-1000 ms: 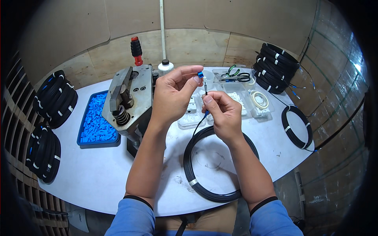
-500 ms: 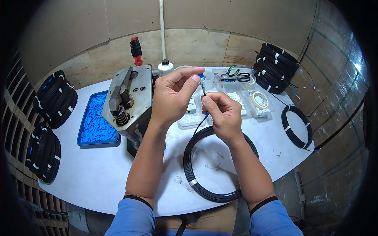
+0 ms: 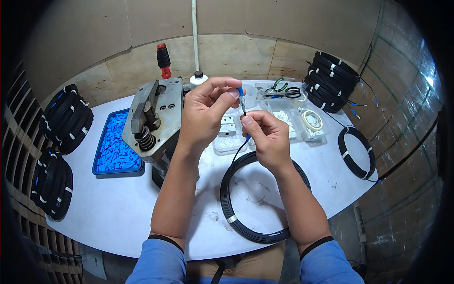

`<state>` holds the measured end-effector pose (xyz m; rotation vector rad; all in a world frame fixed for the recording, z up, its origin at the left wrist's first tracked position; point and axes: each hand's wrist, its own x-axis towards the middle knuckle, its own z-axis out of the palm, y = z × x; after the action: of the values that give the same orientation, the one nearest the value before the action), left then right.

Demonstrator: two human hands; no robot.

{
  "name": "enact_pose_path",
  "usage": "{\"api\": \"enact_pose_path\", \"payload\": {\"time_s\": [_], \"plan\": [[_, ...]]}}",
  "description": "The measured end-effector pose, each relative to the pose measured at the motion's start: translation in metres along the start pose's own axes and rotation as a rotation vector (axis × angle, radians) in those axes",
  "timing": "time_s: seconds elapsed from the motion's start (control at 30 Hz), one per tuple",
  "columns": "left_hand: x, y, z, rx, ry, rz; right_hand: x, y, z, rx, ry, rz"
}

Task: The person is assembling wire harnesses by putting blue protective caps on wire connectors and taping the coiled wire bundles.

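Both hands pinch a cable end upright above the white table (image 3: pixel 142 213)
Left hand (image 3: pixel 205 111) pinches the blue connector (image 3: pixel 240 91); right hand (image 3: pixel 265 137) pinches the black cable (image 3: pixel 236 156) below it, its coil (image 3: pixel 231 208) near the table's front edge

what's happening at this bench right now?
A person works at a white round table. The left hand pinches a small blue plastic piece at the tip of a thin black cable end, which the right hand grips just below. That cable runs down to a black cable coil lying flat on the table. A grey metal press tool and a blue tray of blue parts sit to the left.
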<state>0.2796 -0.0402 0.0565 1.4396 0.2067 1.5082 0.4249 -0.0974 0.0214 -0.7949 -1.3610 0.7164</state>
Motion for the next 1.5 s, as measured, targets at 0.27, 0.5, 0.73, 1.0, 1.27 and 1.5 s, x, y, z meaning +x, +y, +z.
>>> {"api": "enact_pose_path", "payload": {"time_s": [0.27,0.5,0.73,1.0,1.27,1.5], "plan": [[-0.002,0.010,0.006,0.131,0.007,0.041,0.000,-0.001,-0.001,-0.005,0.001,0.009],[-0.001,0.002,-0.002,0.235,-0.110,0.027,0.001,-0.001,0.001,0.007,0.016,0.008],[-0.003,0.002,0.000,0.201,-0.133,-0.028,0.002,0.001,-0.002,0.001,0.002,0.020],[0.000,-0.003,-0.001,0.261,0.060,0.051,0.002,0.001,0.001,-0.180,-0.078,0.086],[0.002,-0.004,-0.007,0.279,0.058,0.024,0.002,-0.006,0.002,-0.203,-0.090,0.199],[0.001,-0.004,-0.005,0.264,-0.025,-0.018,0.004,-0.001,0.000,-0.032,0.055,0.138]]}}
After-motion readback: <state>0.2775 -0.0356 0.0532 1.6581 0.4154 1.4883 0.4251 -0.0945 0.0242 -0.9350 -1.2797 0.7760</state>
